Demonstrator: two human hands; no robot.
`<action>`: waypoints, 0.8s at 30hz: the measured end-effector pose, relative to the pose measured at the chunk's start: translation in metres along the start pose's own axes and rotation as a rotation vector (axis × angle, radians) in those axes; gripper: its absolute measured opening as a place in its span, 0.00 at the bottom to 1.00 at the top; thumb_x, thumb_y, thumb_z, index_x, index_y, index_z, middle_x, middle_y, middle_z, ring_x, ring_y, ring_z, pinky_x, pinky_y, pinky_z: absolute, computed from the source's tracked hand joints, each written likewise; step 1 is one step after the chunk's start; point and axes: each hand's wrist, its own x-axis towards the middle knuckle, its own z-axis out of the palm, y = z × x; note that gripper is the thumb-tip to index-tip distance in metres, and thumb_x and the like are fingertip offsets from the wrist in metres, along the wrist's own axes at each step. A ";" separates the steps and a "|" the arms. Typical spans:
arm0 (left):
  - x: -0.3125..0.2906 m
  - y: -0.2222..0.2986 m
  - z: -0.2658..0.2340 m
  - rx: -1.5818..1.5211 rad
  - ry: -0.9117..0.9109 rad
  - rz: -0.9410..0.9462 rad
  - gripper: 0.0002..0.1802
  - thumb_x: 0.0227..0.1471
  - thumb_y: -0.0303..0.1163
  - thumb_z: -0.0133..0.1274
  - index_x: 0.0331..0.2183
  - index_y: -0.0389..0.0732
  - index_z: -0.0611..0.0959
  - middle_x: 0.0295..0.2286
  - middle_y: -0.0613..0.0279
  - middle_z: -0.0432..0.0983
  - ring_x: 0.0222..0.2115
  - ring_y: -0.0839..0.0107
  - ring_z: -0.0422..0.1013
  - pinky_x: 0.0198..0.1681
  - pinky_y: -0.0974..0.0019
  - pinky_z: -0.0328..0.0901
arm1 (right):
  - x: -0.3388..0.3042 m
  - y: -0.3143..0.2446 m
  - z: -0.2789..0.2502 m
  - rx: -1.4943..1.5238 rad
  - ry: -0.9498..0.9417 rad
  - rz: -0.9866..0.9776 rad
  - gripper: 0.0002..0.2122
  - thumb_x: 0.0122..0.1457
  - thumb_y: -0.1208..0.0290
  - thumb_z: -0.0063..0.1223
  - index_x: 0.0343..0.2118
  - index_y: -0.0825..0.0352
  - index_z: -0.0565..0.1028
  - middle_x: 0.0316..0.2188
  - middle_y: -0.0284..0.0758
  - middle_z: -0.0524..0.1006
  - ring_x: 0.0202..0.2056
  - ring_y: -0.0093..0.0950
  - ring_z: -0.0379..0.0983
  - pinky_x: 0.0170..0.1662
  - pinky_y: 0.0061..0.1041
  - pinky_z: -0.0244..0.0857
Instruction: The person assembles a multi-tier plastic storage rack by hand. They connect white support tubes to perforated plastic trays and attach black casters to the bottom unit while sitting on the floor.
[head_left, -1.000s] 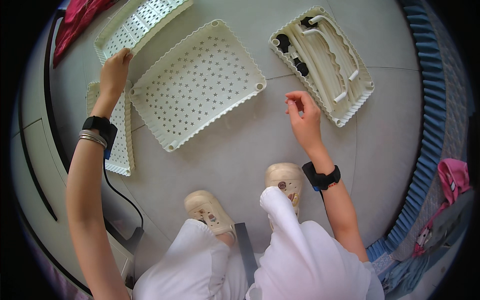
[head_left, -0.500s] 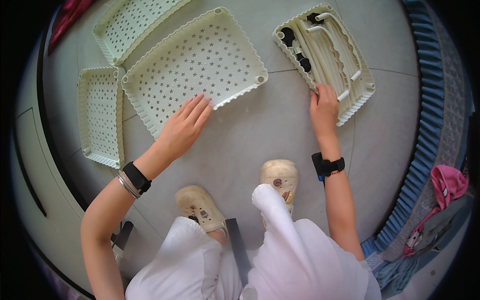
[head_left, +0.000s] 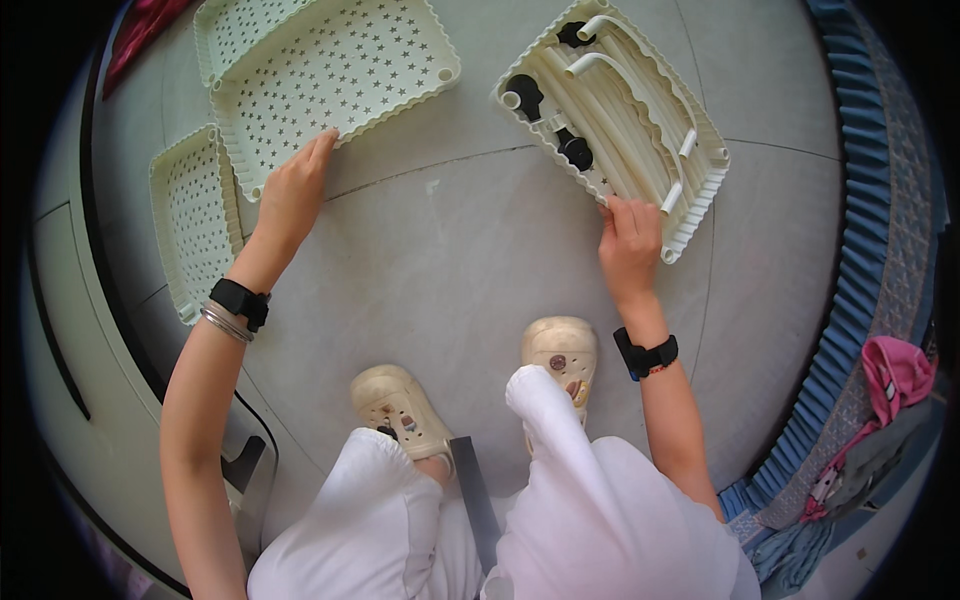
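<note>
My left hand (head_left: 293,192) has its fingers closed on the near rim of a large cream plastic basket (head_left: 330,80), whose floor is punched with star-shaped holes. On the right, my right hand (head_left: 632,238) grips the near edge of another cream basket (head_left: 694,218), its fingers hooked over the rim. This one lies tilted and holds several cream tubes (head_left: 600,125), two bent white handle-like rods (head_left: 655,80) and black caster-like parts (head_left: 572,150). Two more star-holed baskets stand beside the large one: one basket (head_left: 195,230) at the left, another basket (head_left: 245,30) behind.
Grey floor tiles (head_left: 450,240) lie between the baskets and my cream clogs (head_left: 400,405). A pale cabinet (head_left: 75,300) runs along the left. On the right hang blue pleated fabric (head_left: 860,220) and a pink cloth (head_left: 898,375). Something red (head_left: 140,40) lies at the far left.
The large basket has moved away and to the left, with my left hand now closed on its rim instead of flat over it. My right hand has drawn the tube-filled basket slightly left.
</note>
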 end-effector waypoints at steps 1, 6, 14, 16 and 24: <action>-0.013 0.015 0.001 0.003 0.011 -0.029 0.17 0.52 0.22 0.43 0.45 0.41 0.70 0.38 0.55 0.75 0.32 0.53 0.73 0.32 0.58 0.70 | -0.010 0.007 -0.009 0.038 -0.006 -0.058 0.09 0.45 0.81 0.52 0.32 0.64 0.72 0.25 0.32 0.70 0.30 0.32 0.65 0.34 0.31 0.60; -0.098 0.125 -0.026 0.053 -0.006 -0.164 0.22 0.45 0.16 0.42 0.45 0.41 0.69 0.37 0.60 0.73 0.30 0.55 0.73 0.31 0.60 0.70 | -0.076 0.034 -0.080 0.179 -0.109 -0.283 0.10 0.42 0.81 0.51 0.30 0.64 0.73 0.25 0.31 0.70 0.30 0.31 0.65 0.33 0.30 0.60; -0.159 0.231 -0.067 0.069 0.032 -0.219 0.17 0.52 0.23 0.42 0.46 0.42 0.69 0.40 0.58 0.72 0.35 0.55 0.71 0.35 0.58 0.68 | -0.133 0.065 -0.153 0.313 -0.222 -0.321 0.09 0.43 0.81 0.50 0.29 0.64 0.74 0.25 0.30 0.70 0.29 0.30 0.65 0.33 0.29 0.60; -0.155 0.232 -0.072 0.071 0.004 -0.258 0.19 0.49 0.20 0.42 0.45 0.42 0.70 0.38 0.59 0.72 0.34 0.55 0.72 0.34 0.59 0.69 | -0.129 0.069 -0.154 0.296 -0.214 -0.269 0.09 0.42 0.81 0.50 0.29 0.64 0.74 0.25 0.30 0.70 0.30 0.30 0.64 0.34 0.30 0.60; -0.150 0.225 -0.027 0.109 0.016 -0.352 0.21 0.45 0.16 0.43 0.43 0.42 0.71 0.36 0.60 0.72 0.30 0.55 0.72 0.31 0.59 0.69 | -0.116 0.135 -0.110 0.201 -0.148 -0.289 0.07 0.45 0.79 0.52 0.29 0.63 0.74 0.25 0.30 0.70 0.30 0.31 0.65 0.36 0.29 0.59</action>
